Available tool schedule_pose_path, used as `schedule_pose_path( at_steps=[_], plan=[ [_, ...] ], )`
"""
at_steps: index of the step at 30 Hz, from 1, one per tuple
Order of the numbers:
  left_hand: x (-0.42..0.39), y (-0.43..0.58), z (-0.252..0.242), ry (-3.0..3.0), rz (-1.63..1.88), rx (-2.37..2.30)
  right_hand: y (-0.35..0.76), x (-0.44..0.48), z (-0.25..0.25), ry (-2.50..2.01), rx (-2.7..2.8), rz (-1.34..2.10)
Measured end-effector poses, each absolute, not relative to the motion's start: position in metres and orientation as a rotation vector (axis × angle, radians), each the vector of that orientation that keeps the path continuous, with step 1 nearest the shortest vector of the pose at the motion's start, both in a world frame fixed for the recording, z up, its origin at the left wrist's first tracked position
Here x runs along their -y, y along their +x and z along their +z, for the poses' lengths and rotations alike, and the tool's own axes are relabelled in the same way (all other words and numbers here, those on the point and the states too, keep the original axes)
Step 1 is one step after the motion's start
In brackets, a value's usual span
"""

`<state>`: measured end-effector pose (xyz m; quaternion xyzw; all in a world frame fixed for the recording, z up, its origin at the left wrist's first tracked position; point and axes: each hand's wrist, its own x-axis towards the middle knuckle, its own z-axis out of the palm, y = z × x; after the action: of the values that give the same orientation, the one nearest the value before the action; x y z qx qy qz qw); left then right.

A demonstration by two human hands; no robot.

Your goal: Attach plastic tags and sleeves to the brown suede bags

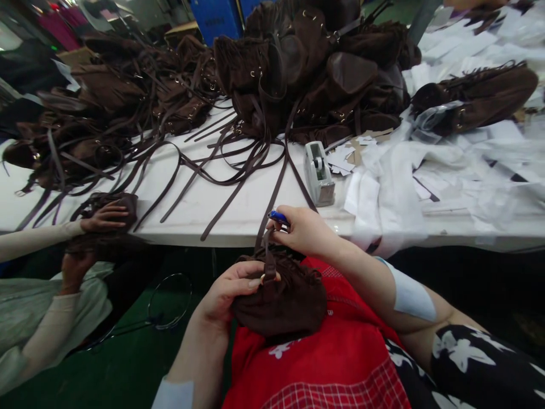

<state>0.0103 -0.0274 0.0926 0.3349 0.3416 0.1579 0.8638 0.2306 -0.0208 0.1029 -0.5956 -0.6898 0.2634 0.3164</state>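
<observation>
Work position: seated at the near edge of the long white table (pixel 238 213), with the dark brown suede drawstring bag (pixel 283 307) in the lap on a red checked apron (pixel 323 363).

Left hand (pixel 230 295): clenched round the left side of the bag. The thumb presses on the gathered mouth where the narrow brown strap (pixel 269 253) comes out.

Right hand (pixel 306 232): closed on a small blue tool (pixel 279 216), pinched between thumb and fingers. The tool tip sits at the strap, just above the bag mouth and level with the table edge. The kind of tool cannot be made out.

Step in hand, as judged: the strap is being treated or trimmed close to the bag mouth, with the bag steadied from below.

Requirement for further work at this point, as judged: hold the strap taut and clear of the suede, and keep the thumb away from the tool tip.

Surroundings:
- Far side of the table: a heap of matching brown bags (pixel 306 74) with loose straps trailing toward the near edge.
- Just right of the straps: a grey tape dispenser (pixel 318 173).
- Right: white wrapping sheets (pixel 426 170), with one more bag on top of them.
- Left: a co-worker's hand (pixel 104 217) rests on another brown bag (pixel 123 203) at the table edge.
</observation>
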Motion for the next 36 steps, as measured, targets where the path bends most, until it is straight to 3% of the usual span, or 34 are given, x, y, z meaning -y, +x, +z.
schedule_pose_path(
  at_steps=[10, 14, 20, 36],
  plan=[
    [0.038, 0.028, 0.108, 0.598, 0.607, -0.851, 0.243, 0.038, 0.109, -1.590, 1.594, 0.595],
    [0.042, 0.034, 0.110, 0.615, 0.660, -0.938, 0.245, 0.046, 0.107, -1.545, 1.611, 0.809],
    [0.047, 0.040, 0.108, 0.706, 0.681, -0.999, 0.236, 0.048, 0.104, -1.627, 1.703, 0.963],
    [0.053, 0.043, 0.108, 0.782, 0.653, -1.064, 0.233, 0.049, 0.107, -1.696, 1.857, 0.862]
  ],
)
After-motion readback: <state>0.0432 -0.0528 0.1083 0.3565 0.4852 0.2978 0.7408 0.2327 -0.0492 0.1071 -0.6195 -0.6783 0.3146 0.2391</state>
